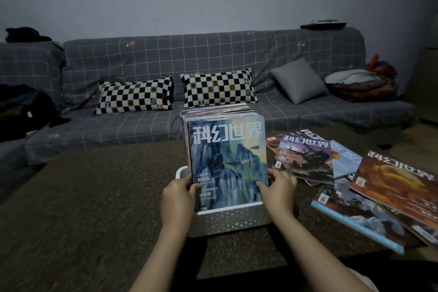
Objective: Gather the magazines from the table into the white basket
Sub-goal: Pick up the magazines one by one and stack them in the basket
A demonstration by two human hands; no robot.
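**Hands on the front magazine in the white basket**

While you look down from head height, your left hand [179, 193] and right hand [279, 188] grip the two lower side edges of the front magazine [227, 163], fingers curled round them and thumbs on the cover. It stands upright in the white basket [231, 220], its long axis vertical and its cover facing you. Behind it a row of upright magazines [216, 111] fills the basket toward the sofa.

The basket sits on the brown desk [94, 208], a little right of centre, its perforated front wall toward you. To its left the desk surface is bare out to the near and far edges. To its right, loose magazines [305, 156] lie flat and overlapping, fanned out toward the right edge of the view; the nearest one lies just beside your right hand. An orange-covered magazine [398, 185] and a blue-edged magazine [355, 218] lie closest to you there, tilted at an angle.

The front magazine has a blue and green painted cover of cliffs, with large white characters across the top.

Beyond the desk stands a grey checked sofa [213, 54] with two black-and-white checked cushions [135, 97].
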